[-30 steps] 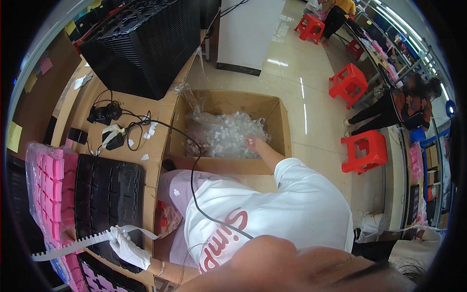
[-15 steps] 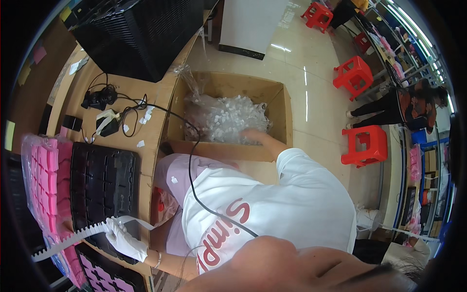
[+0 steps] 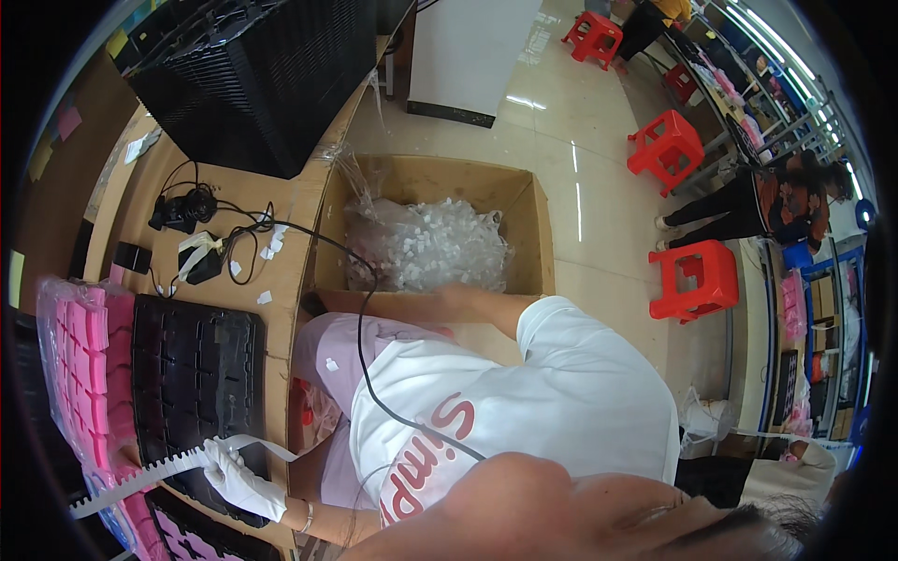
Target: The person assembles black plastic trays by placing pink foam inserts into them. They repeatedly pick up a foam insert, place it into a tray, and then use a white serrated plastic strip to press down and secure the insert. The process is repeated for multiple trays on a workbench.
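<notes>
My left hand (image 3: 241, 481), in a white glove, is closed on a white plastic strip (image 3: 140, 480) with a row of comb-like teeth. The toothed part reaches left over the trays, while a smooth, ribbon-like tail hangs off to the right of my glove. Under it lies a black moulded tray (image 3: 198, 374). My bare right hand (image 3: 458, 299) is at the near edge of a cardboard box (image 3: 463, 176). Its fingers are blurred, so I cannot see whether they hold anything. Inside the box, clear plastic bags and many small white pieces (image 3: 426, 245) are heaped.
Pink foam trays (image 3: 79, 346) stand left of the black tray. A black ridged case (image 3: 271, 84) and tangled cables (image 3: 196, 206) sit farther back on the bench. One black cable crosses my shirt. Red stools (image 3: 694, 280) and another person (image 3: 739, 208) are at the right.
My right hand has drawn back from the white pieces in the box to its near edge. My left hand keeps hold of the strip. The whole view has shifted slightly.
</notes>
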`<control>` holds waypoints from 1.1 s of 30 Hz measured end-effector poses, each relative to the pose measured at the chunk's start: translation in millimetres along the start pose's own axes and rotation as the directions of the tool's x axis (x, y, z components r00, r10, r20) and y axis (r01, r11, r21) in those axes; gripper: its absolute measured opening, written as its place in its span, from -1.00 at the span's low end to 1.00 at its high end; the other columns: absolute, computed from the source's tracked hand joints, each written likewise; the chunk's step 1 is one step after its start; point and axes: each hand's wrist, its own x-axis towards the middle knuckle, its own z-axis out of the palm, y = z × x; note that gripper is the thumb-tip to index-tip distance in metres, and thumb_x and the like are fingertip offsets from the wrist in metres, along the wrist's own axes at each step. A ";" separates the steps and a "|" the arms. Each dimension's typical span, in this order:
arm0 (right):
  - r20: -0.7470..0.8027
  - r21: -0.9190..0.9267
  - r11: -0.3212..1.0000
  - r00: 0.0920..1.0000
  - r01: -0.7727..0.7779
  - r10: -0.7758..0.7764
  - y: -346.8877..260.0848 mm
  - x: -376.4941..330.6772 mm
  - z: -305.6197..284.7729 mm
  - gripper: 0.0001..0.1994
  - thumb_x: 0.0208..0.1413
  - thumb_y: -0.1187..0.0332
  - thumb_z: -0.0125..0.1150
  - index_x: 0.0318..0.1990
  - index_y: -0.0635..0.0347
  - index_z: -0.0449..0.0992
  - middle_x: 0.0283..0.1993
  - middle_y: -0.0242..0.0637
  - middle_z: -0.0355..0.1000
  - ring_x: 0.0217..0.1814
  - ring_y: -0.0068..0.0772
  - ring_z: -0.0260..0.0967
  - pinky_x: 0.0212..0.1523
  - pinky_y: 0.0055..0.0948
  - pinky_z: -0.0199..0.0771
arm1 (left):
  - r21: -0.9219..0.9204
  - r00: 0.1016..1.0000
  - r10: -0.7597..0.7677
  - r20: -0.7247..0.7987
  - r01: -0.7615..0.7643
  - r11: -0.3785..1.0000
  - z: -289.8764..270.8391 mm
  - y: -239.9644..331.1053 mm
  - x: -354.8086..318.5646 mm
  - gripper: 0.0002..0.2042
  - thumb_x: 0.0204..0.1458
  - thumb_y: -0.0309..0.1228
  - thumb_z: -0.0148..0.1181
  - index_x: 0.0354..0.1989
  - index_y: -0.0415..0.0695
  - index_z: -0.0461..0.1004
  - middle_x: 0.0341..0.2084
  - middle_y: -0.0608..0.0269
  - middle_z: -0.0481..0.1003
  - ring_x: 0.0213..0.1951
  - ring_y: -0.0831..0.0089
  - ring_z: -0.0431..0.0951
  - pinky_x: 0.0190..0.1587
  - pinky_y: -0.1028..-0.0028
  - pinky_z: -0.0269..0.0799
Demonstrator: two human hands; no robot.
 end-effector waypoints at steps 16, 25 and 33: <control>0.071 -0.123 0.987 0.993 0.099 -0.091 0.4 27.0 66.2 -0.69 -0.01 0.16 0.17 -0.28 0.19 0.64 -0.22 0.04 0.54 -0.15 0.07 0.51 -0.12 -0.12 0.48 | 0.035 0.999 -0.041 -0.023 0.042 0.999 12.5 6.8 -3.9 -0.74 0.19 -0.37 0.16 -0.01 -0.22 0.51 -0.25 0.33 0.54 -0.43 0.72 0.28 -0.35 0.70 0.21; 0.104 -0.173 0.982 0.993 0.081 -0.063 7.1 42.2 72.0 -0.67 -0.03 0.15 0.19 -0.24 0.20 0.63 -0.20 0.03 0.54 -0.13 0.07 0.51 -0.13 -0.10 0.48 | 0.014 0.999 -0.034 -0.026 0.034 0.999 11.8 6.9 -4.1 -0.73 0.18 -0.36 0.17 -0.02 -0.23 0.50 -0.31 0.35 0.52 -0.45 0.72 0.25 -0.37 0.72 0.19; 0.091 -0.136 0.991 0.996 0.011 0.002 10.7 53.6 87.4 -0.66 -0.02 0.11 0.21 -0.25 0.20 0.63 -0.18 0.02 0.54 -0.13 0.06 0.51 -0.14 -0.10 0.49 | -0.025 0.999 -0.025 -0.041 0.024 0.999 9.6 5.2 -3.0 -0.76 0.15 -0.35 0.22 -0.10 -0.24 0.50 -0.42 0.38 0.45 -0.48 0.72 0.24 -0.41 0.71 0.15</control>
